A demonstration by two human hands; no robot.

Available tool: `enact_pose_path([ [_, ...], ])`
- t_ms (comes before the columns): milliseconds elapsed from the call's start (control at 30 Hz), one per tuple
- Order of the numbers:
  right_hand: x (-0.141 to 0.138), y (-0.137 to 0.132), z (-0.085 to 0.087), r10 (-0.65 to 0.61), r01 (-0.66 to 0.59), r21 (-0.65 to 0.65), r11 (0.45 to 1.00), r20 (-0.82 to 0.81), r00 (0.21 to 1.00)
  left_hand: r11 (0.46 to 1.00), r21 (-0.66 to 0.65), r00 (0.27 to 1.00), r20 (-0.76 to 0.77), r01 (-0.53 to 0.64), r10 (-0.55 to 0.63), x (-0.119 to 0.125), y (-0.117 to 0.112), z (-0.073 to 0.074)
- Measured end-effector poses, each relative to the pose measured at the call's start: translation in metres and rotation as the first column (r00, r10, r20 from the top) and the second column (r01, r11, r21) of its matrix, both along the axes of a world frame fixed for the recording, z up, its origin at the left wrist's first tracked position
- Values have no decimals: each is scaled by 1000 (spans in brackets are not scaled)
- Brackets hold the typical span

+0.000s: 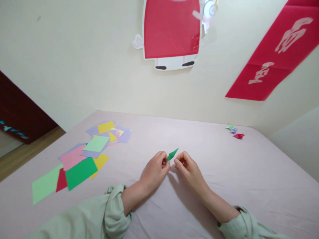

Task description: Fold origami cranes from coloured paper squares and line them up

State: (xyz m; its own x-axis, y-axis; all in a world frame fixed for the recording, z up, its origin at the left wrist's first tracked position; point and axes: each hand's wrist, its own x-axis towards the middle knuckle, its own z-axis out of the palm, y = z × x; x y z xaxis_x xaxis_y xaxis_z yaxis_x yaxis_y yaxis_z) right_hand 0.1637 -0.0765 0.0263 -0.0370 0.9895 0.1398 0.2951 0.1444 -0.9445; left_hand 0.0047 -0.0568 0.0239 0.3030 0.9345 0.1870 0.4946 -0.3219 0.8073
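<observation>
Between the thumb and fingers of my left hand is a small folded green paper, narrow and diamond-shaped, its point tilted up to the right. My right hand is just to the right of it, apart from the paper. Its thumb and index finger curl together in a pinch, and nothing shows between them. Both hands are low over the middle of the pink cloth. The lower end of the green paper is hidden by my left fingers.
Loose coloured paper sheets lie overlapping at the left, with a dark green sheet and a light green sheet nearest me. At the far right are three small folded papers, including a red one. A wall rises behind the cloth.
</observation>
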Motion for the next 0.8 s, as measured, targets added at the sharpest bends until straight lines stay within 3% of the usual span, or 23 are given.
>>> enact_pose_path([
  [133,-8,0,-6,60,-76,-67,995,-203,977,981,169,967,-249,91,-47,1,-7,3],
  [267,-5,4,-9,81,-110,-95,989,-263,961,967,212,947,-314,144,-72,3,-11,2],
  [367,0,6,-9,96,-122,-93,988,-247,964,975,176,973,-212,133,-94,3,-10,0],
  [467,1,7,-8,68,-105,-125,987,-266,961,995,63,997,5,81,-81,2,-6,-2],
  [600,0,6,-4,66,-126,-181,975,-305,950,991,-129,960,281,42,-4,2,0,-3],
  [800,1,6,-3,74,-127,-189,974,-265,961,983,-176,925,380,58,13,2,3,-3],
])
